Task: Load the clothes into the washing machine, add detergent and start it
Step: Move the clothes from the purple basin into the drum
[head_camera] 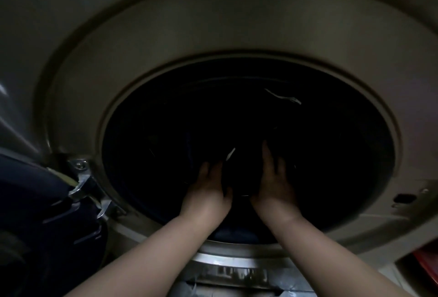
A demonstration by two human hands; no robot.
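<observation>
Now I am reaching both arms through the round opening of the washing machine (237,35). My left hand (208,192) and my right hand (275,185) are pressing in on either side of a dark bundle of clothes (244,173), fingers curled round it, just inside the dark drum. Near the left edge, the door hinge (83,178) is catching a little light.

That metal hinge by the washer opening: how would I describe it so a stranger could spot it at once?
Start at the big round opening of the washing machine, where both hands reach into the dark drum. Follow its rim down to the lower left edge. There sits the hinge, the only shiny chrome bracket with a visible screw, next to the dark door.
</observation>
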